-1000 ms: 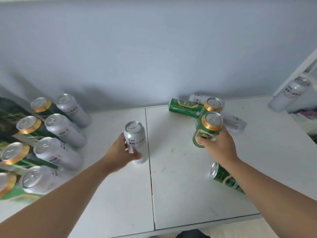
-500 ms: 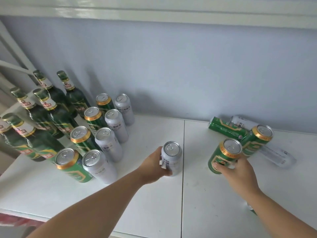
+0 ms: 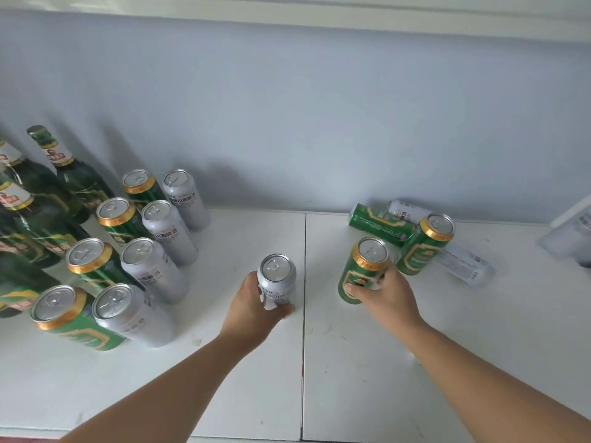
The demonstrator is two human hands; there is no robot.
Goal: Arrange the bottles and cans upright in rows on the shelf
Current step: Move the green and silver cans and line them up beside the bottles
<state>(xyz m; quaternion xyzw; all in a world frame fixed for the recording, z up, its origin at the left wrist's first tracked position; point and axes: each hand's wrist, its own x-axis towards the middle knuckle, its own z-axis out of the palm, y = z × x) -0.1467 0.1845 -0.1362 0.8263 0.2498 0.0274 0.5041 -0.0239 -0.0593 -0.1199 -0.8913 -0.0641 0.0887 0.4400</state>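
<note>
My left hand [image 3: 252, 310] grips an upright silver can [image 3: 277, 279] near the middle seam of the white shelf [image 3: 224, 394]. My right hand [image 3: 385, 295] grips a green can [image 3: 363, 270] with a gold rim, held slightly tilted. At the left stand two rows of upright cans, green ones [image 3: 88, 262] beside silver ones [image 3: 153, 270], with green bottles [image 3: 68, 174] further left. Behind my right hand stands another upright green can [image 3: 425, 246]. Near it lie a green can [image 3: 379, 223] and two silver cans [image 3: 404, 211] [image 3: 463, 265] on their sides.
A grey-blue wall [image 3: 319, 123] closes the back of the shelf. A blurred silver can [image 3: 569, 238] stands at the far right by a white upright. The shelf's front edge runs along the bottom of the view.
The view has swung a little to the right and downward. Both hands keep their cans and have shifted slightly leftward towards the rows.
</note>
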